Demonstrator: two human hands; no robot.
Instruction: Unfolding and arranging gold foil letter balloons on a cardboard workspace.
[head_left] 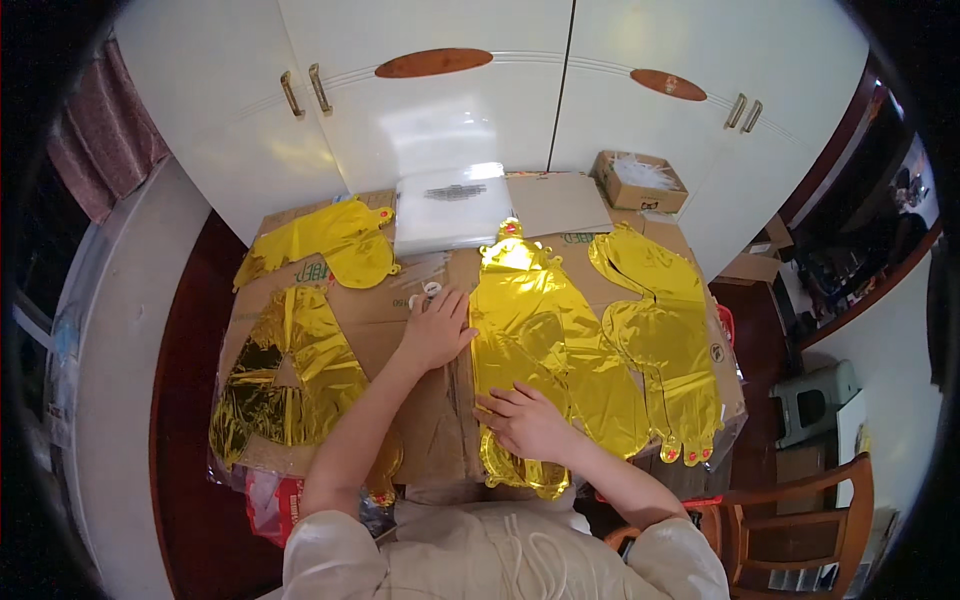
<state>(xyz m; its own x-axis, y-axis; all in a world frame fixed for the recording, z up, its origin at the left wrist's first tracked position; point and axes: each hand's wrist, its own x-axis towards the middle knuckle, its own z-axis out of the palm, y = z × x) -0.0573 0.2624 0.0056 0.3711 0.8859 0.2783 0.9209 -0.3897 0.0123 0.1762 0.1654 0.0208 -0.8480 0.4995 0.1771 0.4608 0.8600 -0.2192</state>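
Observation:
A flat gold foil balloon lies in the middle of the cardboard-covered table. My left hand rests palm down on the cardboard at its left edge, fingers stretched out and thumb by the foil. Just beyond those fingertips sits a small white ring-shaped thing, too small to name surely. My right hand lies on the lower part of the balloon, fingers spread on the foil. To the right is another flat gold balloon with small red spots along its lower end. Neither hand grips anything I can see.
More flat gold balloons lie at the left and far left. A stack of clear plastic bags and a small carton stand at the back, before white cabinets. A wooden chair is at right.

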